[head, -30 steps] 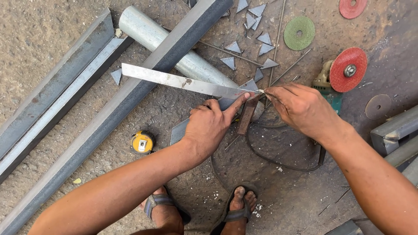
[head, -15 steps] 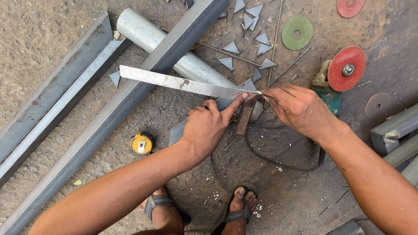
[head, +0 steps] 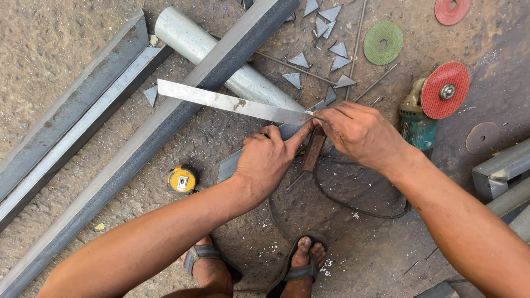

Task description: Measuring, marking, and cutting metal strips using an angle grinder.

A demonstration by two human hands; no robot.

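Note:
A long flat steel ruler blade (head: pixel 221 101) lies across a dark steel bar (head: pixel 165 121) and a grey round pipe (head: pixel 221 60). My left hand (head: pixel 268 160) presses on the ruler's right end and on a flat metal piece (head: pixel 229 164) beneath it, thumb stretched toward the blade's tip. My right hand (head: pixel 359 132) pinches at the ruler's right tip, fingers closed on something small that I cannot make out. A rusty brown handle (head: pixel 313 149) sticks out below, between the two hands.
An angle grinder (head: pixel 428 110) with a red disc lies at right, its black cable (head: pixel 342 198) looping on the ground. A yellow tape measure (head: pixel 182 179), small metal triangles (head: pixel 326 33), loose discs (head: pixel 383 42) and steel channels (head: pixel 72 121) lie around. My sandalled feet (head: pixel 301 265) are below.
Hands and ruler stay in nearly the same place; the view has shifted slightly, and my right hand's fingers have edged a little along the ruler's tip.

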